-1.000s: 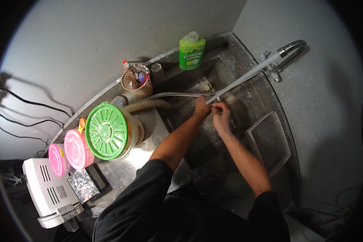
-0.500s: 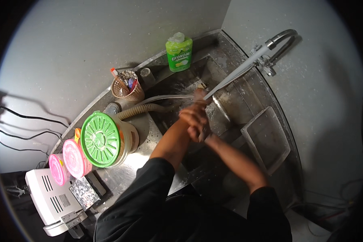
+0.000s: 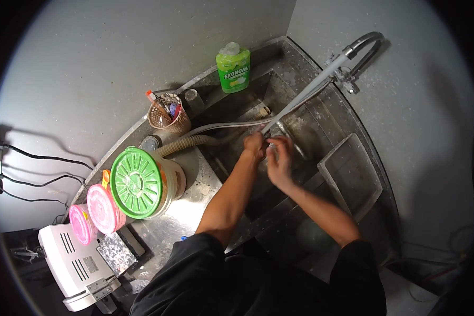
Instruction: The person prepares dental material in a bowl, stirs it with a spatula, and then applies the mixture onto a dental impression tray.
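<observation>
Over the sink basin [image 3: 231,158], my two hands are close together below the end of a grey hose [image 3: 305,95] that slants down from the tap. My left hand [image 3: 254,145] is back-up at the hose's lower end; its fingers are mostly hidden, so I cannot tell whether it grips anything. Just to its right, my right hand [image 3: 280,160] has thumb and fingers apart, slightly blurred, and holds nothing visible. A thin pale hose [image 3: 216,126] runs into the basin past my left hand.
A green soap bottle [image 3: 233,68] stands on the back rim. Left of the basin are a woven cup of tools [image 3: 168,113], a ribbed hose [image 3: 187,143], a green-lidded bucket [image 3: 137,181] and pink-lidded tubs [image 3: 102,208]. A clear rectangular tray [image 3: 351,176] lies at right; a white machine [image 3: 73,260] sits lower left.
My right hand has come off my left wrist and now sits beside the left hand. The left hand has drawn back slightly. Splashing seen earlier in the basin no longer shows.
</observation>
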The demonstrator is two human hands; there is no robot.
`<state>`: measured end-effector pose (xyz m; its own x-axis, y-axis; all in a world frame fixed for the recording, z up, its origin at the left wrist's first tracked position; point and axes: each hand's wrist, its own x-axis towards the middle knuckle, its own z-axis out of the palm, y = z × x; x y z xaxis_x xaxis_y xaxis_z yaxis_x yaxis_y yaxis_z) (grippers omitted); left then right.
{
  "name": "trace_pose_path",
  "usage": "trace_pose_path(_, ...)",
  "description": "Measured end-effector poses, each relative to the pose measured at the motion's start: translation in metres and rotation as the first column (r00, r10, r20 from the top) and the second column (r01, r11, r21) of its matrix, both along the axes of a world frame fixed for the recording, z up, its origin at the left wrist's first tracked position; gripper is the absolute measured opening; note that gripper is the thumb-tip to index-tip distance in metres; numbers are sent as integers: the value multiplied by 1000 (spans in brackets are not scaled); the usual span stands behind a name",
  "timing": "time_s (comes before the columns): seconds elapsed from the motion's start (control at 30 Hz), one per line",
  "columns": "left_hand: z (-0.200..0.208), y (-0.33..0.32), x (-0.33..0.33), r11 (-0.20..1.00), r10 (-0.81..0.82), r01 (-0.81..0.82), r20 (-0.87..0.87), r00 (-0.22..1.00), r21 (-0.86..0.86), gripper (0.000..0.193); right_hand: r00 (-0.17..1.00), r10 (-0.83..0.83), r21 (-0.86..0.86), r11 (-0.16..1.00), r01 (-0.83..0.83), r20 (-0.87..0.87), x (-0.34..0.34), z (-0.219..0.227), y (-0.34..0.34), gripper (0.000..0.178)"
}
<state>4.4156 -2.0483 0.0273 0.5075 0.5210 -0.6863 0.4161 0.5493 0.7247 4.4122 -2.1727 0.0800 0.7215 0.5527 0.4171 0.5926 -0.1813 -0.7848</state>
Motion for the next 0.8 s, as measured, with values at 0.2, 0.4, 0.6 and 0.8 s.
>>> trace_pose_path(0.2, 7, -19, -51, 810, 436, -103, 475, 764, -577, 23, 911, 66, -106, 987, -119, -408, 19, -30, 15, 19)
trace_pose_path(0.4, -4, -2, -77, 834, 409, -105, 479, 777, -542, 21, 921, 130, -58, 985, -162, -366, 13, -29, 28, 14)
trace_pose_path(0.6, 14, 4, -91, 826, 373, -68, 453, 810, -559, 19, 987, 145, -47, 988, -149, -73, 3, -8, 33, 9)
trace_pose_path(0.8, 27, 11, -98, 794, 386, -62, 423, 820, -605, 22, 979, 146, -42, 989, -141, 143, -11, 8, 48, 10)
